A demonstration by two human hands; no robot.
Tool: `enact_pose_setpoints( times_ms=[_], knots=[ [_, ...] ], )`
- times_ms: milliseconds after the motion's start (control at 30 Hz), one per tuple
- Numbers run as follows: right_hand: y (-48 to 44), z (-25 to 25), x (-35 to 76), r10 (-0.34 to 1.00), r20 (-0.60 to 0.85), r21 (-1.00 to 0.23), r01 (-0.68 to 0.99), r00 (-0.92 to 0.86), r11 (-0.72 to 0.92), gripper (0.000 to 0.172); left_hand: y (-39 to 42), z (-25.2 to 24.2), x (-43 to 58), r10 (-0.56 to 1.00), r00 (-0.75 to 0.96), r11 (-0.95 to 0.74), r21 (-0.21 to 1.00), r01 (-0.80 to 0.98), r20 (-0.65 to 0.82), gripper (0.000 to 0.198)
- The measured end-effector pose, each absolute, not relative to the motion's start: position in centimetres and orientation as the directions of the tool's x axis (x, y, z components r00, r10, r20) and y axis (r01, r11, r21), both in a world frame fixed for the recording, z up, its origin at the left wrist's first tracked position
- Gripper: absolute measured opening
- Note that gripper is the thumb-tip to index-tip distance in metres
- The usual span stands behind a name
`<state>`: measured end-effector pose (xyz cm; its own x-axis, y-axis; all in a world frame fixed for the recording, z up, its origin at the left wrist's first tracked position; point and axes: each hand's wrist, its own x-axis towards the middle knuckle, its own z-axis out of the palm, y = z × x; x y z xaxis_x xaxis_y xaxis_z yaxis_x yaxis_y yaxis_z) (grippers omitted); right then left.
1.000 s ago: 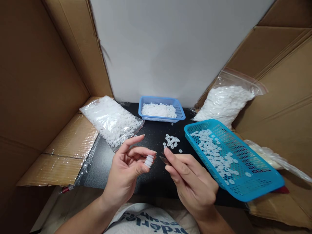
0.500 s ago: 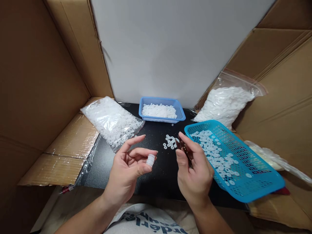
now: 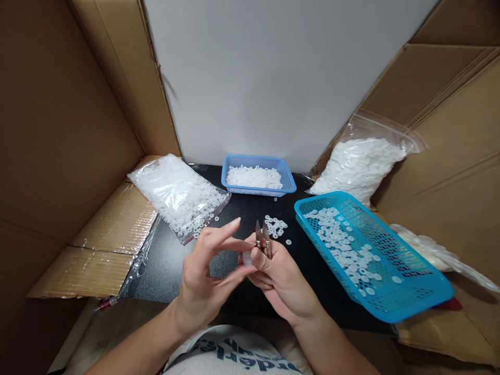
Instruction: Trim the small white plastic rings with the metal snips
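My left hand (image 3: 205,271) pinches a short stack of white plastic washers (image 3: 247,258) between thumb and fingertips, its index finger raised. My right hand (image 3: 287,286) is closed around a small pair of thread snips (image 3: 267,247), the two blades pointing up and slightly apart. Both hands meet over the dark table, with right-hand fingers against the stack and partly hiding it. Just beyond them lies a small pile of loose washers (image 3: 275,227), and one single washer (image 3: 288,242) sits apart at its near right.
A teal basket (image 3: 416,289) holding scattered washers stands on the right. Behind is a blue basket (image 3: 291,182) full of small white pieces. Plastic bags of white parts lie at left (image 3: 175,195) and right (image 3: 357,161). Cardboard walls (image 3: 453,135) flank the black tabletop (image 3: 160,276).
My right hand has moved left to meet my left hand, and the snips' blades now point upward beside the washer stack. The loose pile is less covered.
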<state>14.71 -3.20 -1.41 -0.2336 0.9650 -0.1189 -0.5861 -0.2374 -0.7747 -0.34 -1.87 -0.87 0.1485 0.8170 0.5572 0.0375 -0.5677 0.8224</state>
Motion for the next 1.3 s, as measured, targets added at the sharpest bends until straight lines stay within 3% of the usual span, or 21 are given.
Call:
enact_pose_setpoints(
  times_ms=[133, 333, 667, 933, 1033, 1133, 1200, 1300],
  knots=[
    [-2.9, -1.4, 14.6, 0.932, -0.152, -0.689, -0.64, -0.33, -0.339, 0.05, -1.5, -1.4, -0.5, 0.833, 0.212, -0.519, 0.855, -0.026, 0.512, 0.084],
    [-2.9, -1.6, 14.4, 0.9, -0.204, -0.632, -0.65, -0.385, -0.422, 0.053, -1.1, -1.7, -0.2, 0.856, 0.217, -0.445, 0.882, -0.157, 0.47, 0.079],
    [-2.8, -1.5, 14.4, 0.924, -0.163, -0.665, -0.654, -0.346, -0.362, 0.053, -0.9, -1.4, 0.1, 0.808, 0.182, -0.557, 0.828, -0.072, 0.56, 0.092],
    [-2.3, -2.1, 14.7, 0.896, -0.189, -0.622, -0.657, -0.401, -0.425, 0.05, -0.8, -1.9, 0.1, 0.862, 0.186, -0.467, 0.882, -0.07, 0.471, 0.093],
    [-2.6, -2.4, 14.4, 0.925, -0.204, -0.756, -0.548, -0.321, -0.357, 0.058, -0.7, -2.1, 0.0, 0.863, 0.161, -0.473, 0.878, -0.072, 0.478, 0.091],
    [-1.5, -3.2, 14.5, 0.972, -0.162, -0.926, -0.312, -0.173, -0.21, 0.07, -0.2, -2.7, -0.4, 0.845, 0.162, -0.51, 0.859, -0.049, 0.51, 0.086],
    [0.9, -3.9, 15.2, 0.988, -0.128, -0.968, -0.207, -0.092, -0.144, 0.066, 0.4, -3.4, -1.1, 0.861, 0.174, -0.491, 0.871, 0.033, 0.479, 0.076],
    [7.0, -4.6, 17.7, 0.991, -0.043, -0.999, -0.015, 0.124, -0.041, 0.045, 1.3, -4.7, -2.6, 0.922, 0.196, -0.378, 0.885, 0.272, 0.334, 0.042]
  ],
)
